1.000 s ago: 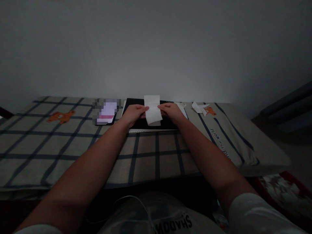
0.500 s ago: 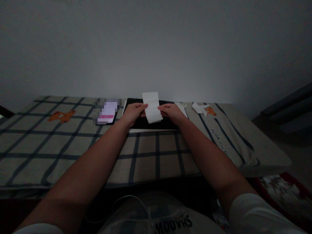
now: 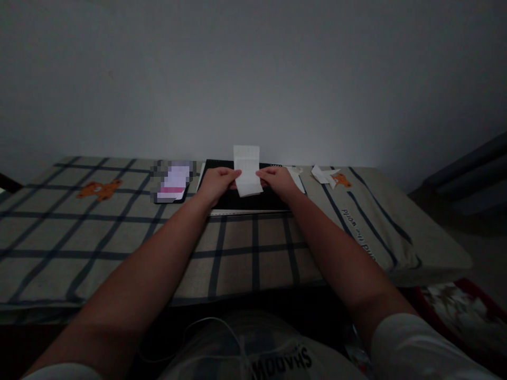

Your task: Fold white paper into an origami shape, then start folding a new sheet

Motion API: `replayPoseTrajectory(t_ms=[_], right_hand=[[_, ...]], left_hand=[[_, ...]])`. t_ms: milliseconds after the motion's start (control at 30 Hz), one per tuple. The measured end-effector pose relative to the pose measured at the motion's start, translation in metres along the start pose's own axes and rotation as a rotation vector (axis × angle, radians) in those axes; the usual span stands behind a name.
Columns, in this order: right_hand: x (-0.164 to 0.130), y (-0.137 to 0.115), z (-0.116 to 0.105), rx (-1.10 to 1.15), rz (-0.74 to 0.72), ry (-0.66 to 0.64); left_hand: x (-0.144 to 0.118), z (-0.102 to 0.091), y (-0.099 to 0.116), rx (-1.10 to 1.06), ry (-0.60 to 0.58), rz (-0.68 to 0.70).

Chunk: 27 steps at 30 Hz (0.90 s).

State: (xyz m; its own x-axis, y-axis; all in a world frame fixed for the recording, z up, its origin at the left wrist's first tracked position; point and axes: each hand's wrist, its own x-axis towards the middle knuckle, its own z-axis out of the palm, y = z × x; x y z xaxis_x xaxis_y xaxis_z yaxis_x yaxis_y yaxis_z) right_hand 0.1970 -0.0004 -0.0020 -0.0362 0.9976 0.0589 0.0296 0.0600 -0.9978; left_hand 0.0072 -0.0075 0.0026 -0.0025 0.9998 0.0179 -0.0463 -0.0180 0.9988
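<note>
While left hand (image 3: 217,182) and right hand (image 3: 277,180) pinch paper slip (image 3: 246,170) by side edges, fingers closed, slip upright above black notebook (image 3: 241,201) at bed's far edge.

arms: both bare from upper arm down, no watch/bands seen
left hand (image 3: 216,182): bare, no rings/gloves visible; dim light, detail hard to tell
right hand (image 3: 279,181): bare, same, nothing worn
sleeves: short white fabric sleeves (image 3: 423,348), ends at upper arms, both sides at btm edge of view
torso: pale grey-white top w/ dark printed block lettering (image 3: 283,363), seen upside down, partly cut off
cable: thin white cord (image 3: 216,323) looping over the chest/lap area
</note>
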Motion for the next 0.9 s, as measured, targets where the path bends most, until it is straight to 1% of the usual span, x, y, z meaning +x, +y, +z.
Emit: replayPoseTrajectory(t_ms=[67, 133, 200, 300, 467, 667, 767, 900], right_hand=[[0.0003, -0.001, 0.0001, -0.032, -0.004, 0.009], [0.0008, -0.0021, -0.0001, -0.031, 0.009, 0.012], [0.0011, -0.0029, -0.0002, -0.005, 0.026, 0.016], [0.0009, -0.0028, 0.0003, 0.044, 0.034, 0.015], [-0.0003, -0.0013, 0.0004, 0.086, 0.061, -0.047], [-0.0025, -0.0023, -0.0014, 0.092, 0.022, -0.091], [-0.0018, -0.0013, -0.0022, 0.034, 0.003, -0.066], [0.0014, 0.001, -0.0045, -0.022, -0.029, 0.0]], left_hand=[[-0.0003, -0.0005, -0.0001, -0.026, -0.034, -0.012], [-0.0001, -0.0012, -0.0006, -0.063, -0.109, -0.053], [0.0002, -0.0015, -0.0011, -0.071, -0.155, -0.092], [-0.0003, -0.0009, -0.0005, -0.045, -0.129, -0.094], [-0.0048, 0.0014, 0.0038, 0.01, -0.054, -0.021], [-0.006, 0.0016, 0.0072, 0.088, 0.025, 0.041], [-0.004, 0.0014, 0.0056, 0.032, 0.009, 0.017], [-0.0009, 0.0007, 0.0008, -0.083, -0.105, -0.061]])
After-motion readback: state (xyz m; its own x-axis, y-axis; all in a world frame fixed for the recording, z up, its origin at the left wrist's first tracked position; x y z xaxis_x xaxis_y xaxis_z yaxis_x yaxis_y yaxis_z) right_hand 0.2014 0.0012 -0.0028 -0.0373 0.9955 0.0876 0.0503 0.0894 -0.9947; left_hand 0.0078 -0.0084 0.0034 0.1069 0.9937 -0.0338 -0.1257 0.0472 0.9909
